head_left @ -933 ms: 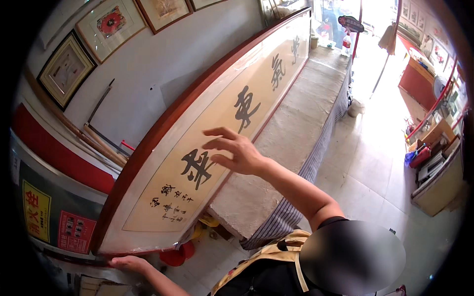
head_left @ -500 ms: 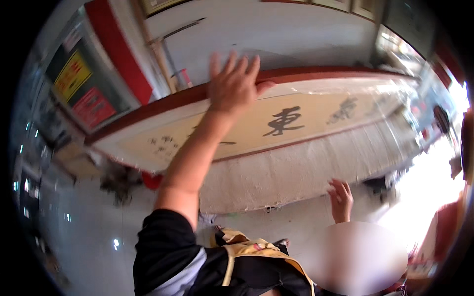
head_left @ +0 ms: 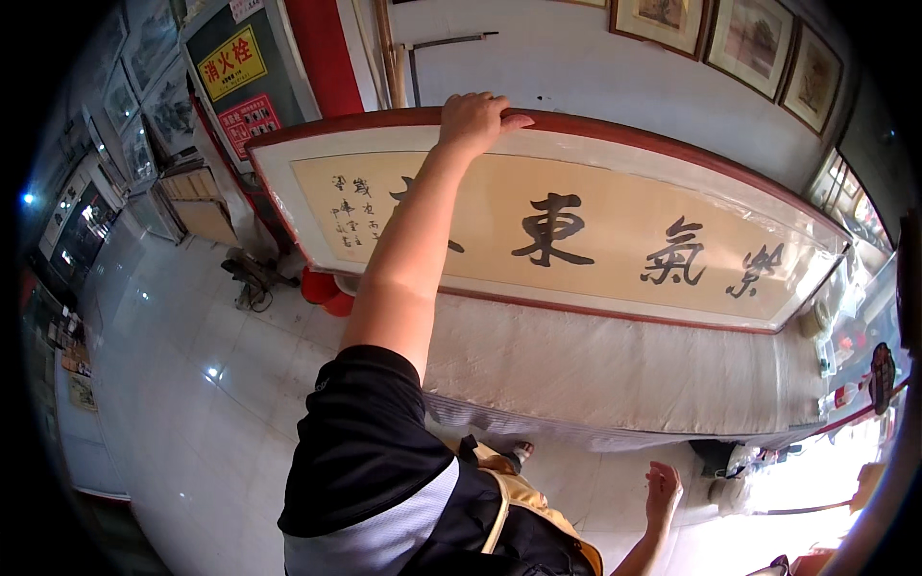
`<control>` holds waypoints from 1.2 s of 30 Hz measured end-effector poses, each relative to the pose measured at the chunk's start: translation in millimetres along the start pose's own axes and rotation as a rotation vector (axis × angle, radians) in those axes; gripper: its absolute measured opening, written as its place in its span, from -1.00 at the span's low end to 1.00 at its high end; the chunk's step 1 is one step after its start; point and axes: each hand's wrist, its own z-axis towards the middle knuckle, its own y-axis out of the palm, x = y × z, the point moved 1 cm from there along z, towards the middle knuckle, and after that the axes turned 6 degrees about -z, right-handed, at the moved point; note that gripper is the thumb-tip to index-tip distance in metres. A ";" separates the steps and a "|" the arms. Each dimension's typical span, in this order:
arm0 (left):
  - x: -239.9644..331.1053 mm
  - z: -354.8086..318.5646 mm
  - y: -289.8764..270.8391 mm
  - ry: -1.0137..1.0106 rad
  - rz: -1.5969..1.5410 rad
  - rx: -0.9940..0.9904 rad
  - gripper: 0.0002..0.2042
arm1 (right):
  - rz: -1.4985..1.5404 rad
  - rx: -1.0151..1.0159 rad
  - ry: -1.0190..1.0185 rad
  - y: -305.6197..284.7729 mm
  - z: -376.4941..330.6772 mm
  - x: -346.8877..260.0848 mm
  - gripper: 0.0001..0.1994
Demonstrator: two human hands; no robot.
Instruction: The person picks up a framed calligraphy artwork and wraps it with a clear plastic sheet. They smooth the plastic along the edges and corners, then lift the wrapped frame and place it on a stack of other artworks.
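A long framed calligraphy scroll (head_left: 615, 259) stands on its long side on a pale cloth-covered table, with black brush characters on tan paper, a white border and a reddish-brown wooden frame. Clear film gleams over parts of its front. My left hand (head_left: 473, 123) is closed over the frame's upper edge, fingers bent behind it and the thumb lying along the top; the fingertips are hidden. My left arm covers part of the lettering. Away from the frame, my right hand (head_left: 663, 490) hangs low past the table's near edge, holding nothing, its fingers loosely bent and apart.
The cloth-covered table (head_left: 595, 370) runs along the wall below the frame. Red buckets (head_left: 322, 290) sit on the tiled floor by its left end. A plastic bottle (head_left: 841, 396) stands at the right end. Several small framed pictures (head_left: 747, 43) hang behind.
My left hand, earlier with fingers spread above the frame's top edge, now grips that edge. The framed scroll looks more upright. My right hand is lower, and the whole view has shifted.
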 end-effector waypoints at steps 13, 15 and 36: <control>92.5 114.7 18.6 0.304 -0.314 -0.188 -0.03 | -0.117 -0.082 -0.095 -91.1 210.5 -14.6 -0.82; 159.3 133.8 49.0 0.481 -0.221 -0.077 0.08 | -0.059 -0.067 -0.117 -102.1 236.1 -7.0 -0.83; 504.9 198.0 149.6 0.516 0.074 -0.088 0.18 | 0.272 0.104 -0.155 -325.0 480.1 253.1 -0.83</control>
